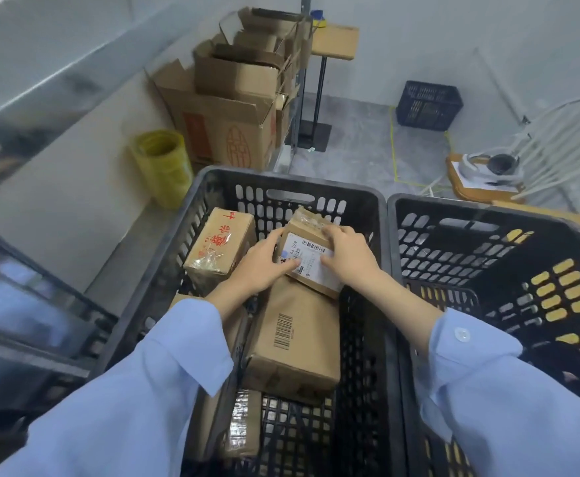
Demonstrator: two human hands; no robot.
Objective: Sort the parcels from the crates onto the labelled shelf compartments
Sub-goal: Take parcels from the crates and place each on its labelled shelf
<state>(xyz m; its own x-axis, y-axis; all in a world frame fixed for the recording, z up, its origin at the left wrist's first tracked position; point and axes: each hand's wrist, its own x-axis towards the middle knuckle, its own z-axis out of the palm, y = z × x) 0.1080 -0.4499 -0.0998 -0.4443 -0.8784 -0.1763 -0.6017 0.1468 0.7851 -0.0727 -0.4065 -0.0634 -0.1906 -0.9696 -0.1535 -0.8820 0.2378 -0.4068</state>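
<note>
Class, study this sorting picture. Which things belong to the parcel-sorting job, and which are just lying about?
Belonging to the job:
labelled parcel, gripped by left hand and right hand
red-lettered parcel
barcoded parcel
left crate holding them
right crate

Just lying about:
yellow roll
stacked cardboard boxes
small black crate by the wall
white cables

Both forearms reach forward and down out of light blue sleeves (164, 373), wrists bare. The left hand (264, 261) and right hand (348, 256) sit close together, each gripping one side of a labelled parcel (311, 247), fingers curled over its edges.
</note>
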